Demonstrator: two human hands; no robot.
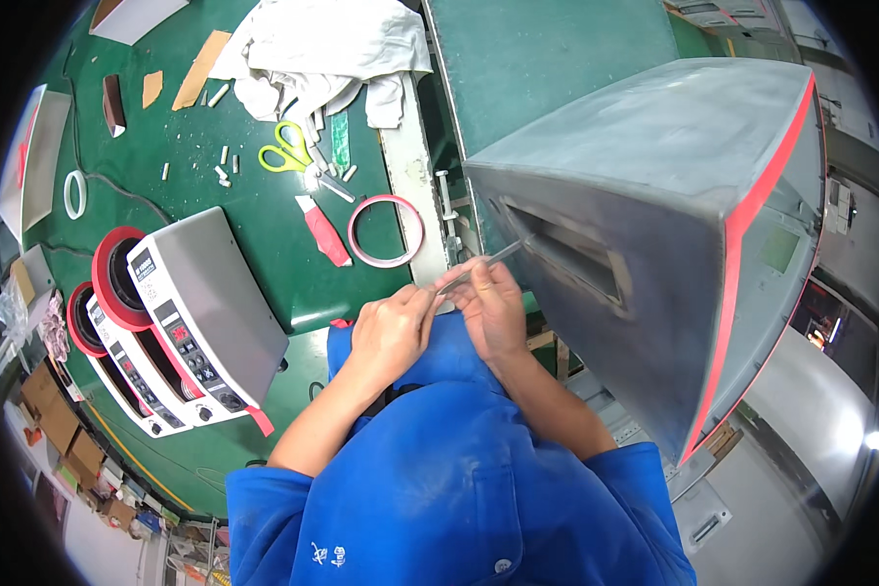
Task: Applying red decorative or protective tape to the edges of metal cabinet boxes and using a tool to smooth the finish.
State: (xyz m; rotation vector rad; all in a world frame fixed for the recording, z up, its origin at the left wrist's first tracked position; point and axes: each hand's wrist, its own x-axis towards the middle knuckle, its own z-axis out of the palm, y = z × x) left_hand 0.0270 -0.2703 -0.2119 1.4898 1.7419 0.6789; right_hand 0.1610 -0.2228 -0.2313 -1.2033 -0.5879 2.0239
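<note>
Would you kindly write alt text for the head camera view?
Both hands, left and right, grip a thin metal tool pointed at a slot in a grey metal housing edged with red tape. Tape dispensers and yellow-handled scissors sit on the green bench.

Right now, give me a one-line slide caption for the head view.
Both hands, left hand and right hand, hold thin metal tweezers beside a grey housing with a rectangular slot.
</note>
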